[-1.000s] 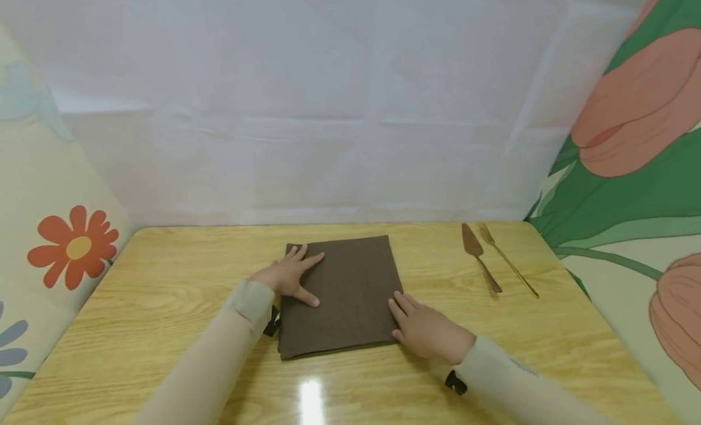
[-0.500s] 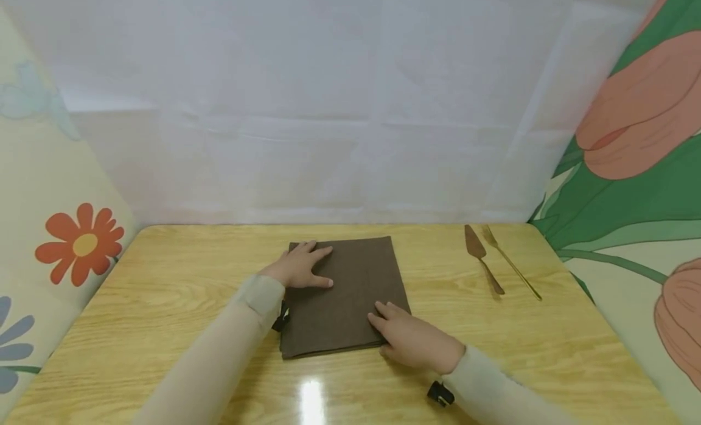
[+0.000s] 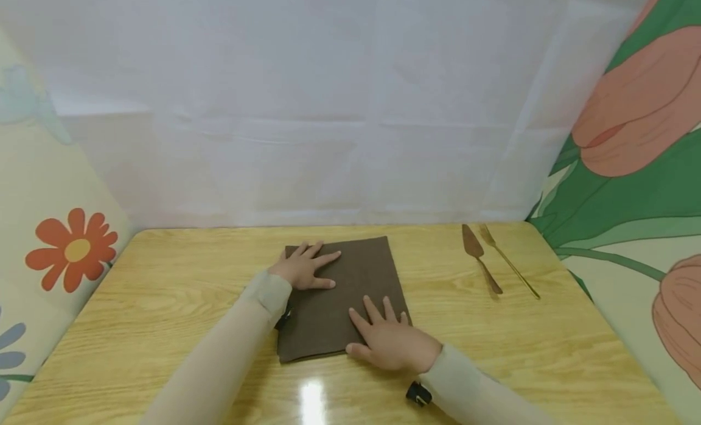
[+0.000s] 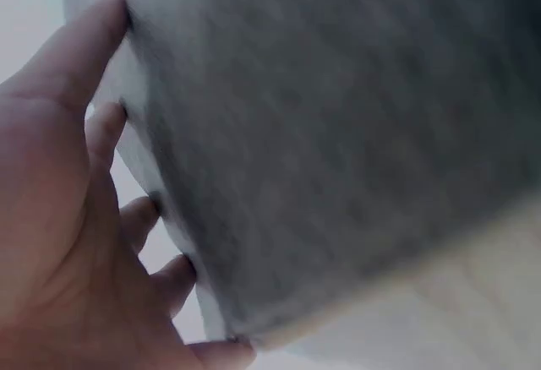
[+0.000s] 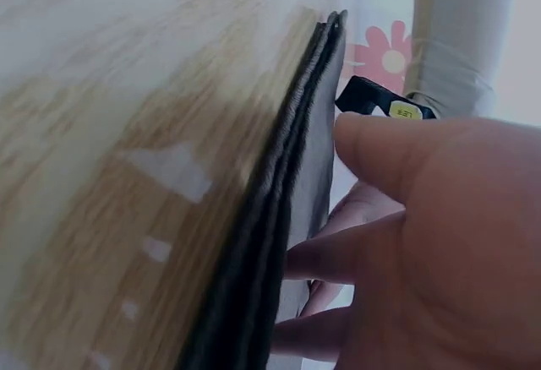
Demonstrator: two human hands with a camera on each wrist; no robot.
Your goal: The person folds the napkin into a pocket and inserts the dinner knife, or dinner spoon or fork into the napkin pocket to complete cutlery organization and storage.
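A dark brown folded cloth point(image 3: 339, 309) lies flat on the table as a near-square. My left hand point(image 3: 301, 271) rests with spread fingers on its upper left part; in the left wrist view its fingertips touch the cloth point(image 4: 338, 150). My right hand point(image 3: 391, 340) lies at the lower right corner, fingers spread over the top of the cloth and thumb by the near edge. In the right wrist view, several stacked layers show along the edge of the cloth point(image 5: 279, 176), beside the fingers of the right hand point(image 5: 456, 243).
On the wooden table point(image 3: 164, 291), a cake server point(image 3: 475, 248) and a gold fork point(image 3: 509, 262) lie at the right, side by side. A white sheet point(image 3: 328, 108) hangs behind the table. Floral panels stand at both sides.
My right hand has moved left along the near edge, from the cloth's right side onto its lower right corner, and its fingers have spread. The left hand has shifted slightly right.
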